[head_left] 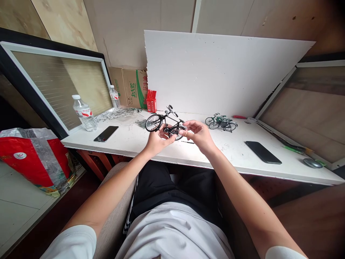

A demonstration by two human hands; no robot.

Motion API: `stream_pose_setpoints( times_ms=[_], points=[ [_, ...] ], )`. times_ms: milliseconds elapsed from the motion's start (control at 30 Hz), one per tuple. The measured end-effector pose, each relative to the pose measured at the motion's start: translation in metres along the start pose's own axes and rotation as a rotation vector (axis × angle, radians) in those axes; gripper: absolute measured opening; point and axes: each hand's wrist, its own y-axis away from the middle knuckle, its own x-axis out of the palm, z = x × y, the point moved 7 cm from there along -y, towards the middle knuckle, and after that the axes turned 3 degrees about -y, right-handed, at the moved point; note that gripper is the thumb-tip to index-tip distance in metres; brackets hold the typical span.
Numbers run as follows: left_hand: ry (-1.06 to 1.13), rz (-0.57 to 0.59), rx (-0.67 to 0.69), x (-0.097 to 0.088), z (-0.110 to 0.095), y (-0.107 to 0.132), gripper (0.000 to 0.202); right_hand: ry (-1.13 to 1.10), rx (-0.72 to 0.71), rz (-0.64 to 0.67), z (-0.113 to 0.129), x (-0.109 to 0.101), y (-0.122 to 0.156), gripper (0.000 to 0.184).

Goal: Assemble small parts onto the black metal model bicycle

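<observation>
A black model bicycle (pixel 168 118) is held up over the front part of the white table, its front wheel to the left and its handlebar raised. My left hand (pixel 159 141) grips it from below, around the pedals and the lower frame. At the rear wheel, my right hand (pixel 198 133) is closed with thumb and fingers pinching the back end of the bicycle; whatever small part lies between those fingertips is hidden. Other model bicycles (pixel 221 122), one of them green, stand on the table to the right of my right hand.
Two phones (pixel 106 133) lie left and right on the white table (pixel 231 154). Water bottles (pixel 85 114), a carton (pixel 129 88) and a red box (pixel 151 101) stand at left, near loose black part frames (pixel 118 114). A white board (pixel 215 72) leans behind; a mouse (pixel 312 163) sits far right.
</observation>
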Motion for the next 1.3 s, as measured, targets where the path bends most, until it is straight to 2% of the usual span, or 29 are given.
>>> stream_pose_setpoints(
  times_ms=[200,333,467,567,667,767,1000,1300],
  points=[
    [0.045,0.015,-0.052,-0.002,0.008,-0.003,0.055,0.014,0.021,0.048,0.002,0.001,0.001,0.057],
    [0.099,-0.015,-0.076,-0.01,0.012,-0.01,0.056,0.031,-0.002,-0.032,0.004,-0.007,-0.002,0.058],
    [0.118,-0.052,-0.1,-0.021,0.016,-0.018,0.052,0.129,0.015,-0.089,-0.019,-0.025,-0.013,0.059],
    [0.125,-0.07,-0.149,-0.026,0.022,-0.021,0.049,0.344,0.039,-0.033,-0.049,-0.037,-0.023,0.054],
    [0.132,-0.087,-0.202,-0.029,0.03,-0.022,0.048,0.597,0.071,0.047,-0.08,-0.044,-0.026,0.037],
    [0.138,-0.09,-0.234,-0.029,0.035,-0.022,0.048,0.788,0.071,0.084,-0.098,-0.044,-0.024,0.029],
    [0.142,-0.071,-0.267,-0.025,0.037,-0.02,0.048,0.98,0.07,0.129,-0.113,-0.04,-0.022,0.023],
    [0.134,-0.036,-0.27,-0.02,0.038,-0.018,0.046,1.076,-0.001,0.141,-0.115,-0.038,-0.019,0.021]
  ],
)
